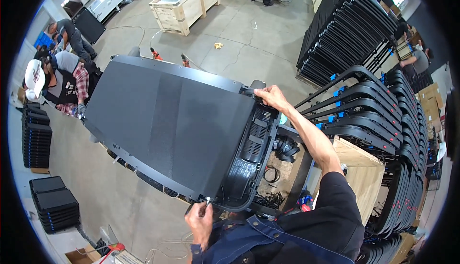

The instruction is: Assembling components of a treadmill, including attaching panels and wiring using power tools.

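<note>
Jacket [314, 240]; left fingers [203, 210] pinching bolt [208, 200], perhaps; right fingers [262, 93] curled on frame [274, 132].

- My right arm reaches well forward; its bare forearm [309, 134] slants up and leftward from a dark sleeve [338, 194] that ends near the elbow.
- My right hand [271, 97] is turned back-up, wrist nearly in line with the forearm, fingers pointing left and bent at the tips; how tightly they close is hidden.
- My left hand [200, 222] sits lower and closer to my body, fingers curled, thumb and forefinger drawn together in a pinch.
- My left wrist [202, 243] rises from the lower edge, forearm mostly out of sight.
- My hands are well apart.
</note>
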The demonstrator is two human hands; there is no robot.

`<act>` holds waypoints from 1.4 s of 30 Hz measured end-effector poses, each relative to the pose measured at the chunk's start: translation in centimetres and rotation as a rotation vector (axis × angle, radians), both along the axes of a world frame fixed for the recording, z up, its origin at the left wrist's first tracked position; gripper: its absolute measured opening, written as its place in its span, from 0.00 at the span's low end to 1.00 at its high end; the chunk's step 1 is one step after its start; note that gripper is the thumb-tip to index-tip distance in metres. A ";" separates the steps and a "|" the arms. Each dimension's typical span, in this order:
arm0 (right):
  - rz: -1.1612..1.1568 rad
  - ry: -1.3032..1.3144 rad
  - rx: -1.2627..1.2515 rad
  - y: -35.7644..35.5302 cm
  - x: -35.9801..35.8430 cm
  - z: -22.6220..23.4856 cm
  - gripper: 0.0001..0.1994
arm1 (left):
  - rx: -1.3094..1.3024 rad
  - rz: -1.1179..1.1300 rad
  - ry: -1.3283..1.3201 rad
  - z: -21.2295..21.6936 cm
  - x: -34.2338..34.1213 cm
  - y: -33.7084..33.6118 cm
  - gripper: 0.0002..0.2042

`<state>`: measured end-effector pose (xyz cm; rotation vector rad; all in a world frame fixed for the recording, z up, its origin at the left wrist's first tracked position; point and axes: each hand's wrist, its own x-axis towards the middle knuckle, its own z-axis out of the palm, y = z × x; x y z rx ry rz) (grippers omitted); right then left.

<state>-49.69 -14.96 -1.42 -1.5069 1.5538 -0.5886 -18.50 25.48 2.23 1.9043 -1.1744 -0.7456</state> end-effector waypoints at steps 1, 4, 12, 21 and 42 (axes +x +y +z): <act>-0.076 -0.033 -0.007 -0.1 -0.2 -1.3 0.24 | -0.033 0.016 0.000 0.5 -0.6 -0.3 0.06; -0.273 -0.151 -0.077 0.9 1.4 -2.4 0.22 | -0.061 0.035 -0.117 2.7 -0.1 -0.7 0.06; -0.334 0.005 -0.169 0.8 1.0 -3.6 0.25 | -0.035 -0.187 -0.219 -0.6 -0.3 -1.7 0.07; -0.385 -0.053 -0.226 1.5 1.5 -3.3 0.25 | 0.171 -0.103 -0.090 -2.6 -1.2 -1.8 0.10; 0.253 0.433 0.225 43.3 0.3 -32.1 0.06 | 0.399 -0.445 -0.488 -1.4 0.8 -4.0 0.11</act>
